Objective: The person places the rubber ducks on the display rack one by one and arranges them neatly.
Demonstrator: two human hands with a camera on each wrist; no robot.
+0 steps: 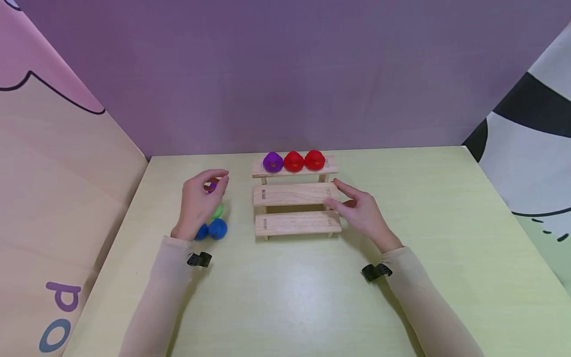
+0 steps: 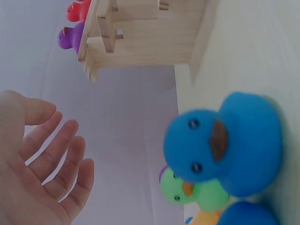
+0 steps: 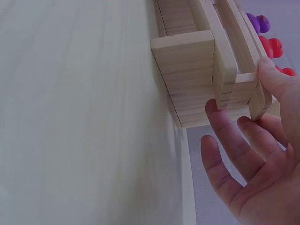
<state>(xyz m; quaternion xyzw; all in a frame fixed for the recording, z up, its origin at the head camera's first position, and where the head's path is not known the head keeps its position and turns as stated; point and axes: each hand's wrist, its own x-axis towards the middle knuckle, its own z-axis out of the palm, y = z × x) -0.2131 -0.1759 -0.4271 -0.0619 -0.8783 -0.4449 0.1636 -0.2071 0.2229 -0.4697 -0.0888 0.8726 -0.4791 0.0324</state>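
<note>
My left hand [image 1: 195, 204] is held above a group of toy ducks, fingers loosely bent with nothing between them. Beneath it sit a blue duck [image 1: 217, 229], a second blue duck [image 2: 247, 216] and a green duck [image 1: 217, 211]; a bit of purple shows past the fingers. My right hand [image 1: 363, 212] pinches the right end of the middle step of a three-step wooden stand [image 1: 294, 195], thumb on the board and fingers at its edge. On the top step stand a purple duck [image 1: 273, 162] and two red ducks [image 1: 294, 161], [image 1: 314, 160] side by side.
In the left wrist view a yellow-orange duck [image 2: 206, 218] is partly hidden behind the blue ones. The pale table [image 1: 294, 297] meets a purple backdrop [image 1: 285, 79] just behind the stand. Printed panels flank the table on both sides.
</note>
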